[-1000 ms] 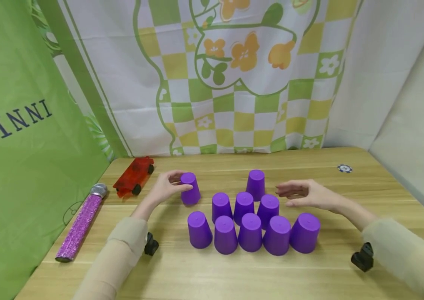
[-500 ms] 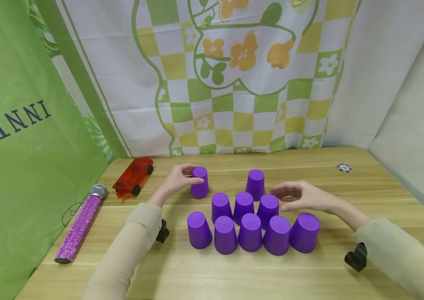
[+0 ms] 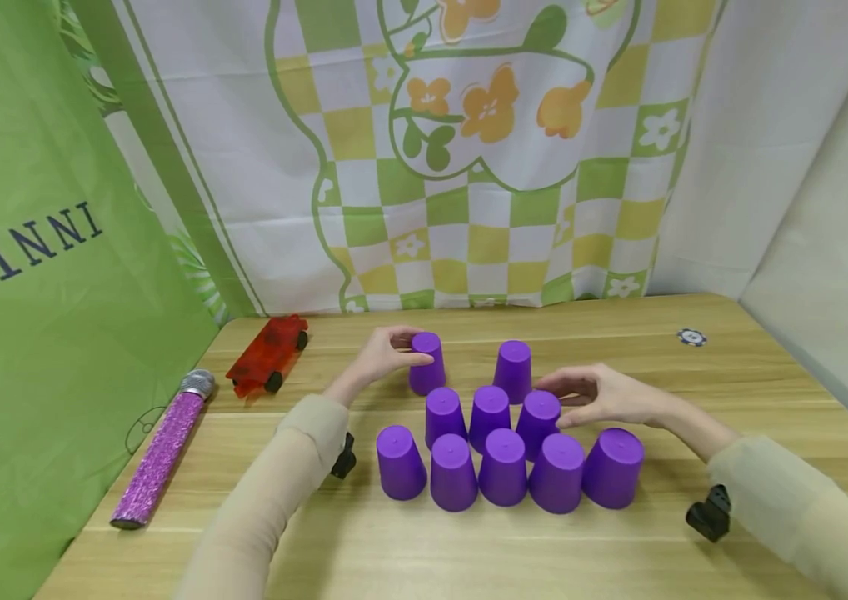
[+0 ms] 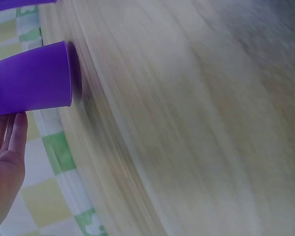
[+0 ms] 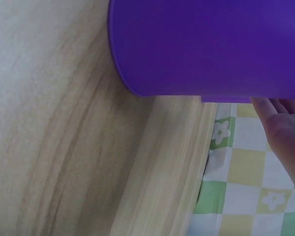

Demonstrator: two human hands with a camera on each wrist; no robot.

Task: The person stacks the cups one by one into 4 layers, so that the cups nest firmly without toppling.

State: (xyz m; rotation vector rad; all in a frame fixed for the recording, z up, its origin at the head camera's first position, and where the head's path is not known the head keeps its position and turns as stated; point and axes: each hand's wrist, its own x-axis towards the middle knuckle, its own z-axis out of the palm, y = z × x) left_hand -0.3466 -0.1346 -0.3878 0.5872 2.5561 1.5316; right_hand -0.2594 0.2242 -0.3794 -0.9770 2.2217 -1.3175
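Purple cups stand upside down on the wooden table. My left hand (image 3: 385, 357) holds one cup (image 3: 427, 375) between thumb and fingers at the back left of the group. Its rim is close over the tabletop in the left wrist view, where this cup (image 4: 34, 78) shows large. A lone cup (image 3: 514, 373) stands to its right. In front of these come a row of three cups (image 3: 490, 417) and a front row of several cups (image 3: 502, 471). My right hand (image 3: 607, 396) is at the right cup (image 3: 539, 417) of the three-cup row, fingers loosely bent behind it, thumb tip right at its side.
A red toy car (image 3: 268, 354) and a glittery pink microphone (image 3: 162, 458) lie on the left side of the table. Far right is a round poker chip (image 3: 691, 337). A checkered cloth (image 3: 487, 225) hangs behind the table's back edge.
My left hand has carried its cup to the right and slightly back, closer to the lone cup. The right hand has shifted left, up to the right cup of the three-cup row.
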